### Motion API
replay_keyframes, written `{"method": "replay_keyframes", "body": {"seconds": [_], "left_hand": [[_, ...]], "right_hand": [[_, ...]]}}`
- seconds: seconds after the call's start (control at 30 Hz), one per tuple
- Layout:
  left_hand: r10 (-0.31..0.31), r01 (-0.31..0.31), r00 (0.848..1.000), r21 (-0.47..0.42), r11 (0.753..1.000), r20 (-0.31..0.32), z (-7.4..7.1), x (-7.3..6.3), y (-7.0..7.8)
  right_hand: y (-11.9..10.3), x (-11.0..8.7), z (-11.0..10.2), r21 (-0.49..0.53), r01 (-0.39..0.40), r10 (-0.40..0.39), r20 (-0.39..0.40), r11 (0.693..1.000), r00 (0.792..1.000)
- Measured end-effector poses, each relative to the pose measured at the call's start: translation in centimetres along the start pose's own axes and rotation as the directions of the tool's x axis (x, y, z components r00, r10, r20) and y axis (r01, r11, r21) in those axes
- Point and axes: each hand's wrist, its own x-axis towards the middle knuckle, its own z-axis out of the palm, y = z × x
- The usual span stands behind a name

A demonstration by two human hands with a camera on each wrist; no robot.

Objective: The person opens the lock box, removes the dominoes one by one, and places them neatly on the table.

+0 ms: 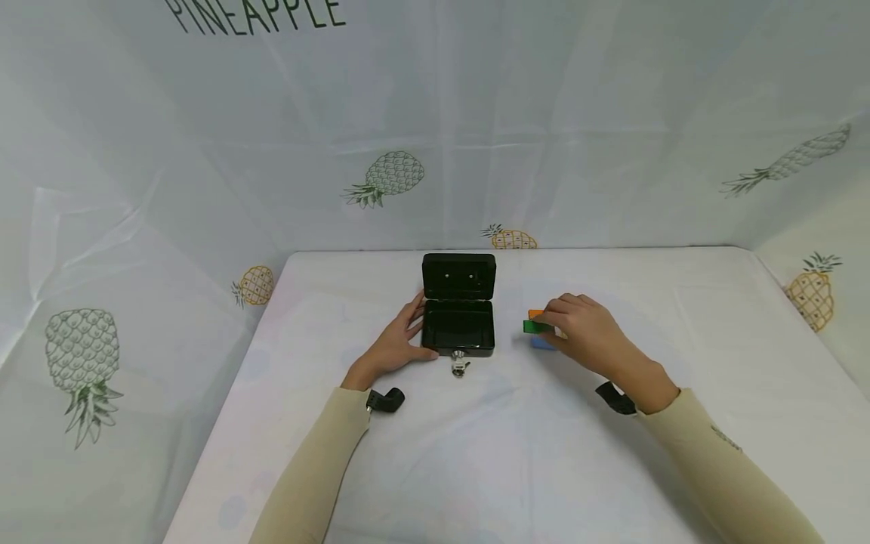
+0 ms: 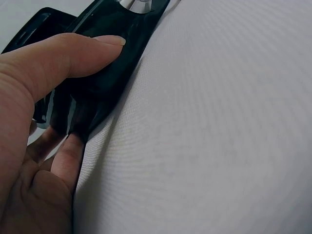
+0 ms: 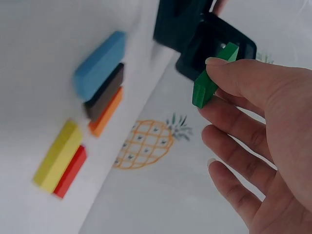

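Observation:
A black cash box [image 1: 435, 350] stands on the table with its lid [image 1: 459, 264] raised. Silver keys [image 1: 459, 367] hang at the lock on its front. At the box's left front corner rests my left hand [image 1: 390, 344]: its straight thumb [image 2: 80, 54] lies against the front, its other fingers along the left side. Right of the box, my right hand [image 1: 584, 329] pinches a green block [image 3: 207, 87] between thumb and fingertips, raised above the table. Below that hand lie a blue block [image 3: 100, 63], a dark brown block [image 3: 105, 92] and an orange block [image 3: 106, 112].
Beside those blocks, a yellow block [image 3: 58, 155] and a red block [image 3: 71, 171] lie on the white tabletop [image 1: 435, 468]. Pineapple-printed sheeting [image 1: 578, 113] hangs behind the table and along both sides. Each wrist carries a small black camera.

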Motion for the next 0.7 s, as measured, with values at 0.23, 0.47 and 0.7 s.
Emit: {"method": "replay_keyframes", "body": {"seconds": [0.23,0.47,0.7], "left_hand": [[0.009,-0.009,1.0,0.005,1.0,0.0,0.0,0.0,-0.3],[0.0,0.0,1.0,0.009,1.0,-0.001,-0.1,0.0,-0.3],[0.006,-0.006,1.0,0.005,1.0,-0.005,0.0,0.0,-0.2]], "right_hand": [[1.0,-1.9,-0.2,-0.003,-0.046,0.046,0.01,0.999,0.999],[1.7,-3.2,0.1,0.004,-0.107,0.107,0.04,0.994,0.993],[2.4,-4.5,0.1,0.0,-0.174,0.173,0.112,0.985,0.978]]}}
